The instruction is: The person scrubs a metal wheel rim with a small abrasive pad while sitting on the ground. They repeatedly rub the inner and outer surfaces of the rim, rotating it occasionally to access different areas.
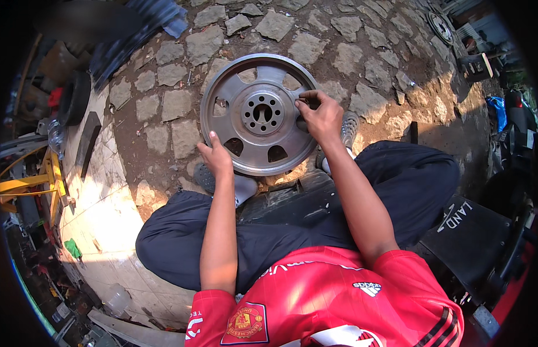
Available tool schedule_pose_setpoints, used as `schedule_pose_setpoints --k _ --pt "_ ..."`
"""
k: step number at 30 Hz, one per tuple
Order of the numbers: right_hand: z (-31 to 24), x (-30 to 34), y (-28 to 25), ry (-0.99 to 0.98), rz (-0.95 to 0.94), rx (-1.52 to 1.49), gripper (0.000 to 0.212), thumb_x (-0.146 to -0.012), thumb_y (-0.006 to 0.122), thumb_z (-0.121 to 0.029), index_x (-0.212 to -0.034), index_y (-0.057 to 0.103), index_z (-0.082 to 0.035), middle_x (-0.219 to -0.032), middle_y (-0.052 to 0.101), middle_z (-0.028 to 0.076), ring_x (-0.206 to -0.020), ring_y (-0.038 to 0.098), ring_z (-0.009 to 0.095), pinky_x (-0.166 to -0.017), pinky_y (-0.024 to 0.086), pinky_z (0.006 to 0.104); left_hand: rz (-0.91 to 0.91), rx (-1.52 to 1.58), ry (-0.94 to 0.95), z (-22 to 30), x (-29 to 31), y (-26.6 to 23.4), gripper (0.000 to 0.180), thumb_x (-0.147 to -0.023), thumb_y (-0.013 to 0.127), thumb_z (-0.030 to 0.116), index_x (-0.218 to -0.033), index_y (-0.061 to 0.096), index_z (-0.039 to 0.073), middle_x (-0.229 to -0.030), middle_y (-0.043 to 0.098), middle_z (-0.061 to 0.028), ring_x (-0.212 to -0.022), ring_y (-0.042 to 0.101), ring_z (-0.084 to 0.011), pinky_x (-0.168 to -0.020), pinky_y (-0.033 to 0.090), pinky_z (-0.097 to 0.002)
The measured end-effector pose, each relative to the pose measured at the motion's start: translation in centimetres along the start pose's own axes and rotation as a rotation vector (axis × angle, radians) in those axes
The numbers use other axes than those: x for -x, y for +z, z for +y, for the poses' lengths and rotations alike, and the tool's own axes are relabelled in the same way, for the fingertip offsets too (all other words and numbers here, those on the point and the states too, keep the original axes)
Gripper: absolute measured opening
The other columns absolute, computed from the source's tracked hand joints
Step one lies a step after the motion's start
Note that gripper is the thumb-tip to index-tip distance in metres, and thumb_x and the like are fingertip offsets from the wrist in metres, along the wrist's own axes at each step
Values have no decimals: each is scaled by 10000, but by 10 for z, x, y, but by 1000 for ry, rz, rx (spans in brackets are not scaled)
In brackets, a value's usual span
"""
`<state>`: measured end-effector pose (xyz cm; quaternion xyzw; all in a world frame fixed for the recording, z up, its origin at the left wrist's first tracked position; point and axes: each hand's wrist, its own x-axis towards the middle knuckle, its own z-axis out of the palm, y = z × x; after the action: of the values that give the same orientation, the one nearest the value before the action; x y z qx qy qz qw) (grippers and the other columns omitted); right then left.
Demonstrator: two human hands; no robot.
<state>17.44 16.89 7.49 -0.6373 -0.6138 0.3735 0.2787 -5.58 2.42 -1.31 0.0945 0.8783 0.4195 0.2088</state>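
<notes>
A round grey metal flywheel [254, 156] stands between my feet, its face toward me. It has a raised rim, several cutouts and a ring of bolt holes around the centre hole. My left hand [215, 155] holds the lower left of the rim, thumb on the front edge and fingers mostly hidden behind it. Over the right-hand cutout, my right hand [321, 115] has its thumb and forefinger pinched together. Whatever lies between those fingertips is too small and dark to name.
Rough stone paving [176, 104] spreads beyond the flywheel. On the left are a dark metal bar [91, 136], a yellow metal frame [34, 184], a tyre [75, 98] and a green scrap [72, 248]. A dark stool-like object [476, 67] sits at the far right.
</notes>
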Motion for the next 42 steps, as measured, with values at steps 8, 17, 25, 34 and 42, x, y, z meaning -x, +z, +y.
schedule_pose_setpoints --k 8,17,25,34,42 --pt "21 31 26 -116 6 130 234 -875 849 -189 -1038 818 -24 -923 809 195 -843 805 317 -825 618 396 102 -91 489 47 -15 -8 718 -1065 615 508 -1466 514 -79 -1438 564 -333 -1388 513 -483 -1182 398 -533" --pt "-12 5 45 -92 54 294 218 -881 836 -187 -1010 803 -14 -957 797 235 -914 793 396 -864 605 463 24 -172 494 45 -18 -2 664 -1071 592 530 -1362 594 -67 -1273 670 -317 -1190 654 -502 -1013 519 -565" --pt "-2 2 42 -82 1 307 216 -883 861 -180 -1017 805 -21 -934 803 210 -880 801 348 -849 605 411 53 -212 480 50 -16 1 631 -1066 609 512 -1322 616 -65 -1210 702 -321 -1131 684 -510 -966 540 -568" --pt "0 12 30 -130 -77 313 166 -872 861 -151 -989 814 -42 -932 809 187 -873 800 342 -849 609 422 85 -253 521 52 -16 -1 592 -1075 616 473 -1302 629 -74 -1186 714 -331 -1088 705 -514 -929 560 -571" --pt "10 12 28 -189 -100 323 150 -875 845 -140 -998 817 -60 -927 811 181 -877 799 345 -859 609 424 60 -259 473 44 -20 -1 493 -1104 586 385 -1346 627 -42 -1233 714 -310 -1105 690 -526 -924 549 -575"
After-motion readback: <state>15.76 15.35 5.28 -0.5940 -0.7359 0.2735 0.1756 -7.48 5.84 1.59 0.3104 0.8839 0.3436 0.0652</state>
